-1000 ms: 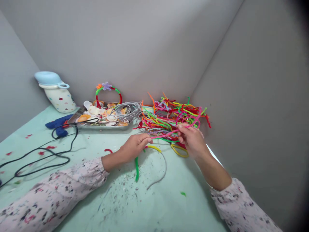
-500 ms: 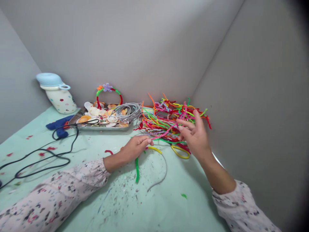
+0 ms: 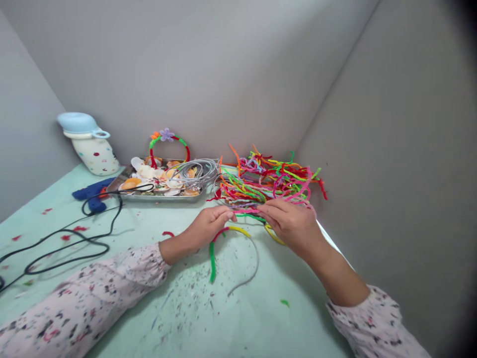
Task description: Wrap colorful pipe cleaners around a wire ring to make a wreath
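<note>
A tangled heap of coloured pipe cleaners (image 3: 268,181) lies at the back right of the pale green table. My right hand (image 3: 290,223) is closed in a pinch on a pink pipe cleaner (image 3: 249,210) at the heap's near edge. My left hand (image 3: 206,226) rests on the table with its fingers closed on the other end of that pink strand. Just below my left hand lies a grey headband (image 3: 248,271) wrapped partly in green, yellow and red pipe cleaner.
A metal tray (image 3: 160,195) holds shells, grey headbands and a finished decorated headband (image 3: 167,139). A blue glue gun (image 3: 93,191) with a black cord (image 3: 67,241) lies to the left, beside a spotted white jug (image 3: 91,144). Grey walls close in behind and right.
My right hand opened and lifted over the heap, then came down and left, and closed on the pink strand close to my left hand. My left hand stayed put.
</note>
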Available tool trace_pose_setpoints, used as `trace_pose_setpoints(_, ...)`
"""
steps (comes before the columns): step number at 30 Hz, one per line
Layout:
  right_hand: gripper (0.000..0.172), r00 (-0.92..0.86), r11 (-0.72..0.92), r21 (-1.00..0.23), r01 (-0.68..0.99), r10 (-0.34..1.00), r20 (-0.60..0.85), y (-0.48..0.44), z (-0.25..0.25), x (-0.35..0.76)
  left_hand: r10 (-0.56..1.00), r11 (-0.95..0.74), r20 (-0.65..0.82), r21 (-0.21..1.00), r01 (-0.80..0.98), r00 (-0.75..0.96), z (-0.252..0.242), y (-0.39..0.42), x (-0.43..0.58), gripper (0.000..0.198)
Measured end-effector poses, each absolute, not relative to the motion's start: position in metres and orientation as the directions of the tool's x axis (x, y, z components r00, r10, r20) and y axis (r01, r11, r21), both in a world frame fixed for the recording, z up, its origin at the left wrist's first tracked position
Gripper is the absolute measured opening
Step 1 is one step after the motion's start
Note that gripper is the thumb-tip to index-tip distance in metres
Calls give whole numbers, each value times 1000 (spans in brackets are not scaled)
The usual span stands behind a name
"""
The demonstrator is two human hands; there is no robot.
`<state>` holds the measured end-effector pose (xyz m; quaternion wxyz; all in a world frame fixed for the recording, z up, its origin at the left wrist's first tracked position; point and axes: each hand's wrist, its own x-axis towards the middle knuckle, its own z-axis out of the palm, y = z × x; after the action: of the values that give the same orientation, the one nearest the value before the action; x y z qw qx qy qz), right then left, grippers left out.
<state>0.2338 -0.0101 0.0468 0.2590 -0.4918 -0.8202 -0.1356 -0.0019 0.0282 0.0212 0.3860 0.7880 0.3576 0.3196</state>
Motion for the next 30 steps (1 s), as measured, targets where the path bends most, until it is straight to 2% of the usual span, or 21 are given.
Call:
trace_pose_setpoints(4,20,-352,424,-114,898,850,393,-19,57,230,780,-581,281,657,481,559,22,32,-5,35)
trace_pose_setpoints(7,20,-341,404,-283,870,907,249,-22,64,229,749,-650,282,489,583,599,19,35,-9,36)
trace_pose_setpoints(11,23,-400,342,-560,755,916,21,-21,71,237,655,-756,328,274,595,680,13,37,-12,33)
trace_pose_setpoints(15,26,-462,205,-739,641,872,-160,-16,71,247,589,-804,343,153,575,732,12,37,-11,28)
trace_pose_setpoints(19,26,-458,130,-781,611,863,-215,-13,71,250,610,-791,340,195,580,716,13,38,-13,32)
trace_pose_setpoints(21,23,-439,97,-809,579,874,-209,-13,73,252,660,-751,323,273,601,679,13,39,-14,34)
trace_pose_setpoints(24,33,-424,19,-866,500,877,-226,-16,79,255,721,-685,268,416,598,639,13,40,-13,35)
trace_pose_setpoints(26,31,-459,-19,-893,449,853,-250,-19,82,255,735,-652,213,480,586,643,14,39,-11,34)
trace_pose_setpoints(30,33,-486,-40,-966,257,858,-165,-24,78,251,742,-624,191,547,558,643,14,38,-10,35)
